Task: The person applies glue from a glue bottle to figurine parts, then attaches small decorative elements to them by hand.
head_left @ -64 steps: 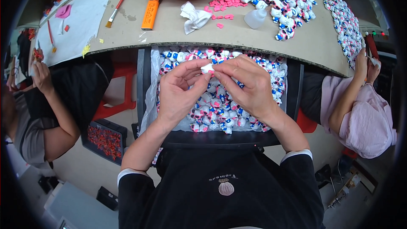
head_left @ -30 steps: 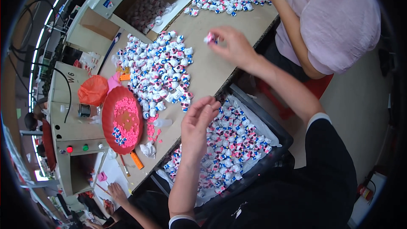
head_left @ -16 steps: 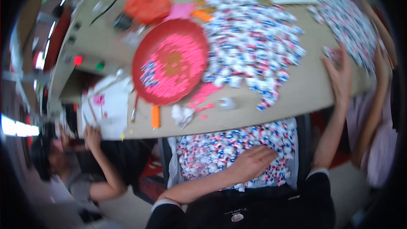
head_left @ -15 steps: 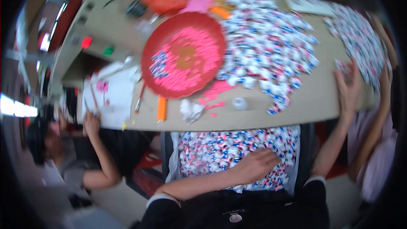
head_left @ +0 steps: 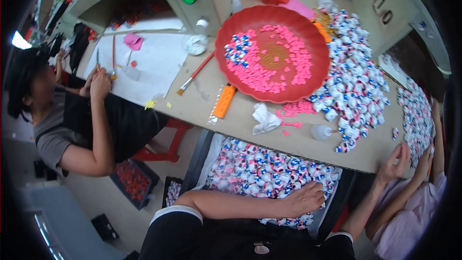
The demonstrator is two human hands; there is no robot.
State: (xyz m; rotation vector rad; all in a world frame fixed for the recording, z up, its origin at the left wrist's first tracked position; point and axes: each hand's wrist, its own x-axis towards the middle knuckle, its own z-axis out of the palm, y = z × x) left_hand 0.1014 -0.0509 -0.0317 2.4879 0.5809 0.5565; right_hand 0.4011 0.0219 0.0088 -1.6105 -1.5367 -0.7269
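My left hand (head_left: 305, 198) lies palm down over a dark tray (head_left: 201, 159) lined with clear plastic and full of small white, blue and pink figure-like pieces (head_left: 260, 168). Its fingers are loosely bent and slightly apart, touching the pieces; I see nothing held in them. At the table's right edge, my right hand (head_left: 394, 164) is raised with fingers apart and nothing visible between them. A single piece (head_left: 395, 133) lies just beyond its fingertips. Close by is a dense spread of similar pieces (head_left: 416, 115), with another person's hands (head_left: 426, 161) at its near side.
A red scalloped plate (head_left: 224, 74) holds pink bits and small blue-white pieces. Beside it lie a large heap of pieces (head_left: 351, 77), a small bottle (head_left: 321, 132), crumpled tissue (head_left: 265, 119), an orange-handled tool (head_left: 224, 102) and a brush (head_left: 195, 73). A co-worker (head_left: 72, 130) sits at left.
The view has swung, showing more of the left side. My left hand has loosened from a more closed shape, and my right hand is nearer the table's front edge.
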